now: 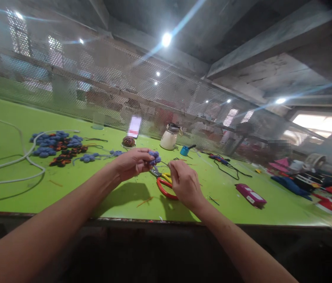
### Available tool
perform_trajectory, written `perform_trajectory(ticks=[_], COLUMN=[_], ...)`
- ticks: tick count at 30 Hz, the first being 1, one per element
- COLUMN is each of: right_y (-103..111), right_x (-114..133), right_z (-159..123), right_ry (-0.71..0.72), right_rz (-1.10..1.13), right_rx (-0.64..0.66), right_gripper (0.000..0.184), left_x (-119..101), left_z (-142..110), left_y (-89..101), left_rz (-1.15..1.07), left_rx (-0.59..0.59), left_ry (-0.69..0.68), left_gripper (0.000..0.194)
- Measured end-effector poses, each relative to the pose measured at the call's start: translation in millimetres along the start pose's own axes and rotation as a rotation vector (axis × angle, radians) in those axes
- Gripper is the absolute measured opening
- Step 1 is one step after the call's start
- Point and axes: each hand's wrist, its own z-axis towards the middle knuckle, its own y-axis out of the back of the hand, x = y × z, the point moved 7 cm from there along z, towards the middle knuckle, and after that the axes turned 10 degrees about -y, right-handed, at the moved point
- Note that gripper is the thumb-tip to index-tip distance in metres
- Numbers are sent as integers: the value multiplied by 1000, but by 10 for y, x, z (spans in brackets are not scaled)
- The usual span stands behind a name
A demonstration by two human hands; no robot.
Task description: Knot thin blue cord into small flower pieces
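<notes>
The left hand (133,162) pinches a small blue crocheted yarn flower (155,158) between thumb and fingers, up in the air above the bright green tabletop (227,208). The right hand (186,180) sits just beside it, thumb and fingertips pressed together on a thin dark strand or slender tool (165,163); which of the two, I cannot tell. If the right hand pulls hard, the soft flower could slip from that pinch or its loops could stretch out of shape. Metal scissors with red and yellow handles (159,183) lie under the hands, so a wrist dropping low could knock them or catch the blades. To the left, a heap of blue and dark orange-flecked crocheted flowers (56,139) has loose yarn ends about it, which could snag and tangle if a sleeve-free forearm sweeps that way
</notes>
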Motion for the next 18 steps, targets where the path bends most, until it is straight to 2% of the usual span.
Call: perform_trajectory(ticks=[3,5,9,13,18], right_y=[-41,-82,-45,151,473], right_x=[-135,-213,-167,84,431], right_z=[72,107,89,21,-29], right_ry=[-118,-235,-357,-282,-44], right_rz=[182,361,654,761,670], right_rx=[37,87,140,143,29], right_gripper=[22,24,27,20,9], left_x=[-35,-88,-194,-237,-226], left_z=[-13,-45,-153,-239,-295], left_y=[-38,-100,-228,-289,-299], left_rz=[-45,-56,-18,1,55], left_rx=[84,184,368,465,485], left_ry=[-26,-70,-162,-200,-171], left_gripper=[19,19,17,18,30])
